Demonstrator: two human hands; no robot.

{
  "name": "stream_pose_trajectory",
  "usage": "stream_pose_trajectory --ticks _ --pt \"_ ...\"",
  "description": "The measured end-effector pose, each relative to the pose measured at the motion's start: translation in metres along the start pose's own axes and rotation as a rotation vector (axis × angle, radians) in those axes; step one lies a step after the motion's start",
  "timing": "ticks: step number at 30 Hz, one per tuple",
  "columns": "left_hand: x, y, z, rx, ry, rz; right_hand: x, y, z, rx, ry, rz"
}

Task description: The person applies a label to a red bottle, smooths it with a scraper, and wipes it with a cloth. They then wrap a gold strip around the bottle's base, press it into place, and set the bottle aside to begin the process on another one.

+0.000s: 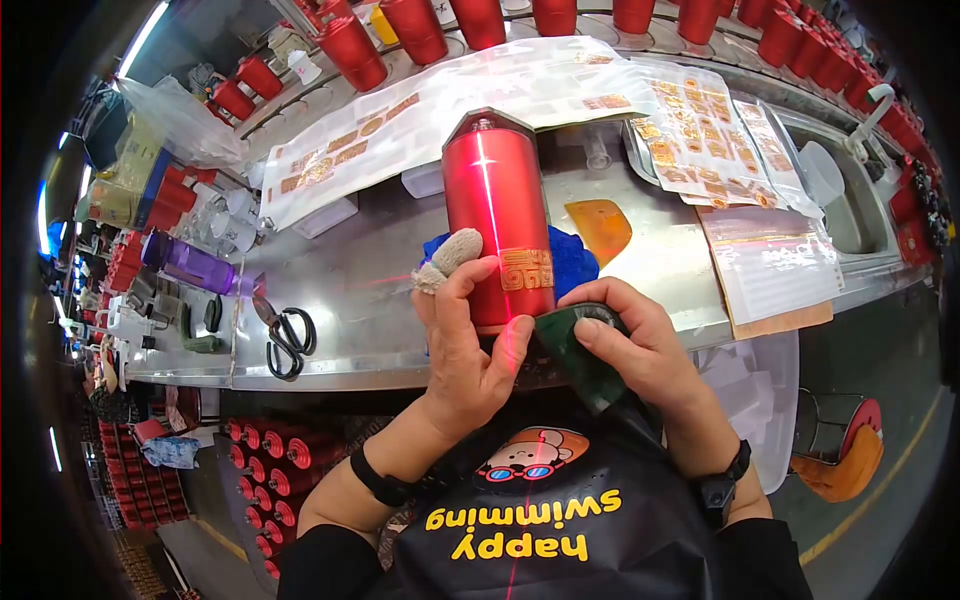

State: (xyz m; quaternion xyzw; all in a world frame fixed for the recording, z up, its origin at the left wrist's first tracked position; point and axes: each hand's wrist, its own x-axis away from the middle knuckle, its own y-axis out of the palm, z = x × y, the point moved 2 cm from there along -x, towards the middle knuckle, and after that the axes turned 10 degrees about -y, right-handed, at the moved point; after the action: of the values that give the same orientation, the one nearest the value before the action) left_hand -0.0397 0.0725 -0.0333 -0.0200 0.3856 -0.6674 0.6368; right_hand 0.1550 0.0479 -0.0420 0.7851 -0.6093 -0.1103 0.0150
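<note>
A shiny red metal bottle [490,200] with a dark angular end lies tilted away from me over the steel worktable. My left hand [465,350] is closed around its near part, with pale fabric covers on some fingertips. Near the bottle's lower end is a gold patterned decal [526,269]. My right hand [640,345] grips a dark green scraper [585,365], its edge close beside the bottle's bottom end; whether it touches is hard to see. Partly hidden behind the bottle is a blue cloth [572,262]. An orange scraper [600,230] rests just beyond it.
Black-handled scissors [286,335] and a purple bottle [190,263] lie at left. Gold decal sheets [705,135] and a long white sheet [400,125] spread across the back. Red bottles [415,30] line a curved conveyor behind. A sink [850,215] is at right.
</note>
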Motion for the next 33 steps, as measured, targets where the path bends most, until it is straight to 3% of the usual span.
stream_pose_trajectory --ticks 6,33 --pt "0.0047 0.0001 -0.0051 0.045 -0.072 -0.072 0.0018 -0.0029 0.0017 0.012 0.016 0.018" --pt "0.003 0.0027 -0.0066 0.055 -0.034 -0.001 0.0028 -0.001 0.0031 -0.011 0.026 0.016"
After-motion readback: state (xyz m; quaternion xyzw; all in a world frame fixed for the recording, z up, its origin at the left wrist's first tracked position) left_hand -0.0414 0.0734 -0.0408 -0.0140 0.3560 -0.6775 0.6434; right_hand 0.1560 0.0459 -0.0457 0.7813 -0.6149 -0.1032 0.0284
